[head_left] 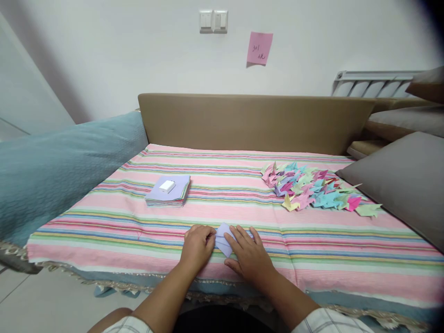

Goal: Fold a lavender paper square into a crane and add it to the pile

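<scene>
**Two hands on a lavender sheet at the near edge of a striped cloth**

A striped cloth [138,222] in pink, green and blue bands covers the wide flat surface in front of the person. A blue blanket [62,171] is heaped along its left side, a tan padded board [256,122] runs across the back, and a grey cushion [405,185] leans in from the right.

A pile of folded paper figures [312,189] in many colours lies far right on the cloth. A stack of paper squares [169,192] sits left of centre, well apart from the pile.

At the near edge, the left hand [197,247] has its fingers curled in, pinching the left side of a partly folded lavender paper [224,240]. The right hand [249,256] lies open and flat, fingers stretched out, pressing on the paper's right side. The paper rests on the cloth between the two hands.

A pink note [259,48] is stuck to the wall. A small white block [167,186] lies on top of the stack.
</scene>
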Motion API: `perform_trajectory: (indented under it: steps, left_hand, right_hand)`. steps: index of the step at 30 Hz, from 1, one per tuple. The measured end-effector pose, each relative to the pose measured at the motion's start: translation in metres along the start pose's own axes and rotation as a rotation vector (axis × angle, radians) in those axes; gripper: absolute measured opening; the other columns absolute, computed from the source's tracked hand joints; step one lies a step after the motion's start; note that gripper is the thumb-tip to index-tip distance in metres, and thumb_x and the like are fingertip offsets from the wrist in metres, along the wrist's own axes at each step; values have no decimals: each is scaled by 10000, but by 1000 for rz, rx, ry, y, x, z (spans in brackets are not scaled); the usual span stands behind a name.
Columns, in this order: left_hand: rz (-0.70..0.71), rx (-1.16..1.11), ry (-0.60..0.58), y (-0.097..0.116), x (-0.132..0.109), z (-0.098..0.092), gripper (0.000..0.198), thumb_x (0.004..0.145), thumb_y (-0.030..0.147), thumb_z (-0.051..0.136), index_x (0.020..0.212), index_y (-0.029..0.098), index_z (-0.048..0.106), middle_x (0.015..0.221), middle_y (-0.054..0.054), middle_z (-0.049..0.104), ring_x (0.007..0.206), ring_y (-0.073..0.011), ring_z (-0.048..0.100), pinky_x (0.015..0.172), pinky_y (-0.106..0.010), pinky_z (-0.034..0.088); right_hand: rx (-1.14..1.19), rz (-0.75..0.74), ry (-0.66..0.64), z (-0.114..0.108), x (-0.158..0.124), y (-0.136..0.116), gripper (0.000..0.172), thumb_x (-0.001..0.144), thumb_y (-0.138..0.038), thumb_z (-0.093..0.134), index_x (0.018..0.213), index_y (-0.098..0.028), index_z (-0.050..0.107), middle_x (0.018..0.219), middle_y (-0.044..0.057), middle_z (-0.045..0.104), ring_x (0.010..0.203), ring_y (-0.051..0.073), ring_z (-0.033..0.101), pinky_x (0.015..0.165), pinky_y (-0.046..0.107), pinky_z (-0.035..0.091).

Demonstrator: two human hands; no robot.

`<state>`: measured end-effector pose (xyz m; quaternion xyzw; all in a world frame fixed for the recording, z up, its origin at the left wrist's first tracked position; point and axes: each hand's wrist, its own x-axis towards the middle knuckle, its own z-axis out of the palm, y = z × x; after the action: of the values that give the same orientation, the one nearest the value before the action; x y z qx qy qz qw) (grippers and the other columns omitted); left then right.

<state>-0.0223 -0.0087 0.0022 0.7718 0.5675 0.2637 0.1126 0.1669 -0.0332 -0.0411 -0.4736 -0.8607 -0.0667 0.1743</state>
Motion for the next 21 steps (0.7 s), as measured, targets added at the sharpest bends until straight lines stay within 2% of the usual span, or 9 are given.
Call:
perform_trajectory:
  steps: [9, 17, 21]
  left_hand:
    - [-32, 24, 15, 0, -1, 7, 198, 813, 171, 491, 882, 241, 663, 903, -14, 686, 905, -205, 555, 819, -366, 392]
    - [-6, 8, -28, 1, -2, 6, 272, 785, 106, 498, 836, 277, 703, 851, 11, 698, 911, -196, 559, 837, -362, 390]
    - [35, 75, -23, 2, -4, 6, 265, 802, 116, 493, 849, 271, 702, 847, -5, 686, 914, -203, 550, 825, -368, 385]
  right_hand:
    - [-12, 30, 3, 1, 1, -3, 598, 855, -588, 430, 1358, -266, 401, 1429, 75, 385, 1290, 285, 362, 1063, 506, 174]
    - [-1, 59, 3, 1, 2, -5, 596, 849, -583, 447, 1346, -253, 421, 1425, 90, 389, 1283, 285, 371, 1055, 494, 192]
    - [0, 61, -3, 1, 1, -4, 592, 858, -595, 417, 1344, -257, 424, 1425, 85, 391, 1286, 282, 367, 1052, 501, 192]
